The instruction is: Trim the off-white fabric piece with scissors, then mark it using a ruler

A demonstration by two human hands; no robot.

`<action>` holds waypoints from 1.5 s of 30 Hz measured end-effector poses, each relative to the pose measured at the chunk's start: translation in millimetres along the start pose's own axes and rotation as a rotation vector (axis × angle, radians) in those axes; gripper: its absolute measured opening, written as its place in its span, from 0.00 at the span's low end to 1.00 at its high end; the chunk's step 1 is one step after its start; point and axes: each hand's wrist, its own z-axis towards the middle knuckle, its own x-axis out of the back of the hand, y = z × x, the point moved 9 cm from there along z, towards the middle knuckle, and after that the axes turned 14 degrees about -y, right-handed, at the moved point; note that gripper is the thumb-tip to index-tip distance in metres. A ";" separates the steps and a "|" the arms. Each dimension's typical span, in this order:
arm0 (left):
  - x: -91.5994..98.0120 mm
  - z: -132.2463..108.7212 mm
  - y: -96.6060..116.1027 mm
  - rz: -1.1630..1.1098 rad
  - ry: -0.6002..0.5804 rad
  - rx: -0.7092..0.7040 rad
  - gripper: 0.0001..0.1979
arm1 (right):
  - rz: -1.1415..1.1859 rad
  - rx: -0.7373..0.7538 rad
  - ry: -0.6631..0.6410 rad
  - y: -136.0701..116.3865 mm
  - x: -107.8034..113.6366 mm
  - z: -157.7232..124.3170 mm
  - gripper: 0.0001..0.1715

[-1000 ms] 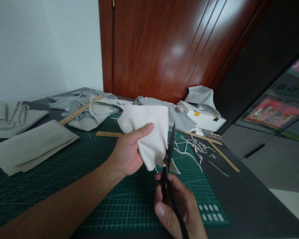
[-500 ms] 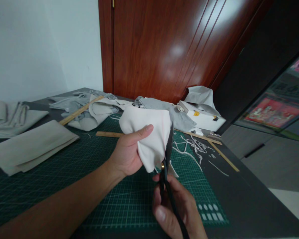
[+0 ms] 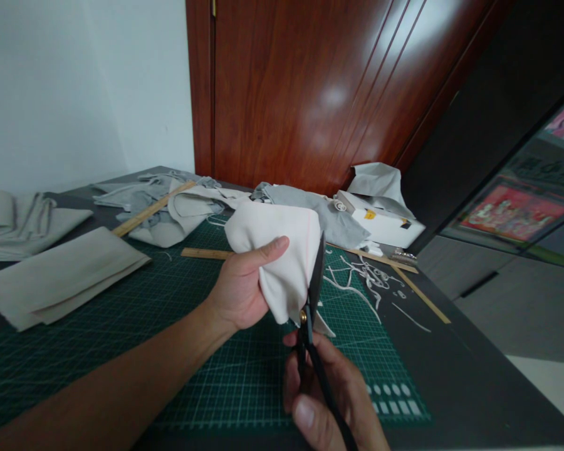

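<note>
Cream cloth held up at mid-frame, black scissors against its right edge.
Reaching in from the lower left, the left hand pinches the cloth between the thumb, which lies across the front, and fingers hidden behind the folds. The cloth is raised above the green mat, near the frame's centre. The right hand, at bottom centre and partly cut off by the lower edge, is curled tight around the scissors. Their handles are buried in the palm and run out of frame. One blade shows edge-on along the cloth's right side; whether a second lies behind the cloth cannot be made out. Pale scraps lie on the mat to the right, too thin to tell apart.
</note>
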 end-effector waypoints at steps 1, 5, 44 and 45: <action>0.1 -0.2 0.1 0.006 0.001 -0.001 0.25 | -0.015 0.015 -0.006 -2.3 -0.4 0.5 0.44; -0.6 -0.8 1.6 0.020 -0.004 -0.016 0.25 | -0.044 0.044 -0.008 -6.6 -0.7 1.8 0.43; -3.8 -3.9 1.4 0.027 0.013 0.000 0.22 | -0.006 0.054 -0.083 -3.4 -5.3 5.5 0.40; -3.5 -3.9 1.2 0.025 0.015 0.001 0.22 | -0.001 0.048 -0.094 -2.9 -5.6 6.5 0.39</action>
